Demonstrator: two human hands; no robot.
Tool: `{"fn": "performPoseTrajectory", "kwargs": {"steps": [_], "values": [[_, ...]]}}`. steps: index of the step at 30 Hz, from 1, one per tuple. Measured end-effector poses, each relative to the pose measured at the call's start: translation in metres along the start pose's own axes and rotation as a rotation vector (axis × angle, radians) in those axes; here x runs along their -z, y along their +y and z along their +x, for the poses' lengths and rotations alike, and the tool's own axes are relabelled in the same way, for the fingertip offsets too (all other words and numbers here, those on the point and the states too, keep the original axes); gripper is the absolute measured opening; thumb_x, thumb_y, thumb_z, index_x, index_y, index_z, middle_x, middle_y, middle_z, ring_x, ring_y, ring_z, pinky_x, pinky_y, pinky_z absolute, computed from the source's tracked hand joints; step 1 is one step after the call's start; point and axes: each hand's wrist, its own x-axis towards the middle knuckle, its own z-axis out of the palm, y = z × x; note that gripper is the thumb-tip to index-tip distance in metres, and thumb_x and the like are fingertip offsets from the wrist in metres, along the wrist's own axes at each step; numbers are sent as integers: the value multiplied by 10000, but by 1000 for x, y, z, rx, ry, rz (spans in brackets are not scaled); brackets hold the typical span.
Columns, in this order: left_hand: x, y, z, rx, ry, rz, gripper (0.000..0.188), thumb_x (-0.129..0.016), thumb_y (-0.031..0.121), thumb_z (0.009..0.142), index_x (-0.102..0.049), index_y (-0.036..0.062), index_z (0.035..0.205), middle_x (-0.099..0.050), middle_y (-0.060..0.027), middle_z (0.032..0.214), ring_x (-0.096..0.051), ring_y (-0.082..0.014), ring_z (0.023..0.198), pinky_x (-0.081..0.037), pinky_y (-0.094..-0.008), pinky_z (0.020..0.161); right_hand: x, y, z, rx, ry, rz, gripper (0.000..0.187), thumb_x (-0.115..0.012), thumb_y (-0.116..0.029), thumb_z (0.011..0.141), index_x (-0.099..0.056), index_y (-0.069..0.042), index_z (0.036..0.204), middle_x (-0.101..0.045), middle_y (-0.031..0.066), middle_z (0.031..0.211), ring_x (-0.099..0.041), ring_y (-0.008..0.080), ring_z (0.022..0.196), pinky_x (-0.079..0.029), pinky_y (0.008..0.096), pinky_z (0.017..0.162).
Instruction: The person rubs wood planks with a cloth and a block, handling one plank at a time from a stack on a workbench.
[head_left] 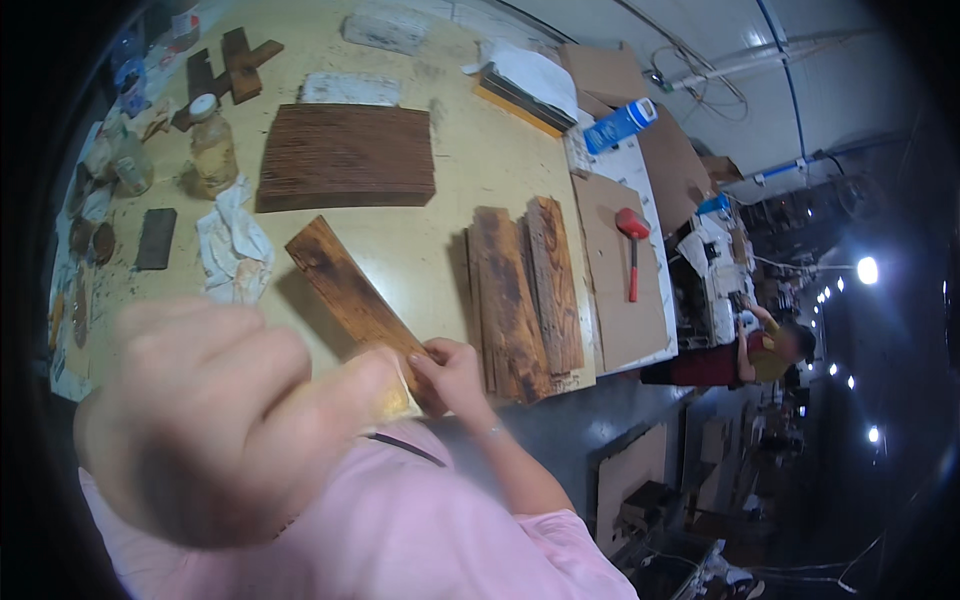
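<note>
Close to the camera, my left hand (215, 400) is curled and blurred. Between its thumb and fingers is a small yellowish pad (397, 400), possibly folded cloth. My right hand (455, 375) grips the near end of a brown wooden plank (350, 285) with dark scorch-like patches. The plank slants away to the far left above the table, and the pad overlaps its near end in view. A stack of similar planks (505, 300) stands just right of my right hand, with another stack (555, 290) beside it.
A wide stack of dark wooden strips (345, 155) lies on the table (450, 160). To the left are a crumpled white cloth (235, 245), a glass jar (212, 150) and a dark block (155, 238). A red mallet (632, 225) rests on cardboard; another person (765, 345) stands farther right.
</note>
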Motion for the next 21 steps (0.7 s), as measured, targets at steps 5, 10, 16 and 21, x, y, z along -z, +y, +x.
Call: {"fn": "performPoseTrajectory", "kwargs": {"steps": [5,10,16,21], "values": [[-32,-23,19,-71,161,-170,527,-720,80,598,-658,40,1119,-570,-82,679,-561,-263,584,-407,-392,535,9,11,-6,66,61,-63,240,-735,-164,818,-691,70,855,-631,62,634,-532,92,585,-430,288,536],[-93,-114,-34,668,60,-990,256,-632,77,879,-595,3,1121,-636,5,835,-571,-58,745,-455,-226,683,10,-28,-31,-52,101,88,168,-698,-93,825,-642,33,728,-520,-44,605,-446,40,578,-350,259,499],[-172,-216,-185,1123,533,-856,104,-589,79,931,-616,25,1016,-615,27,806,-549,-39,712,-414,-208,644,12,7,-35,-59,111,152,216,-675,-66,859,-612,3,664,-502,-46,569,-408,34,513,-277,240,465],[-188,-242,-279,1421,628,-460,155,-598,61,930,-629,-21,1057,-669,-47,841,-614,-96,760,-476,-236,712,7,11,-24,-55,92,99,204,-676,-70,859,-637,15,678,-532,-42,599,-422,39,537,-289,237,490]]}}
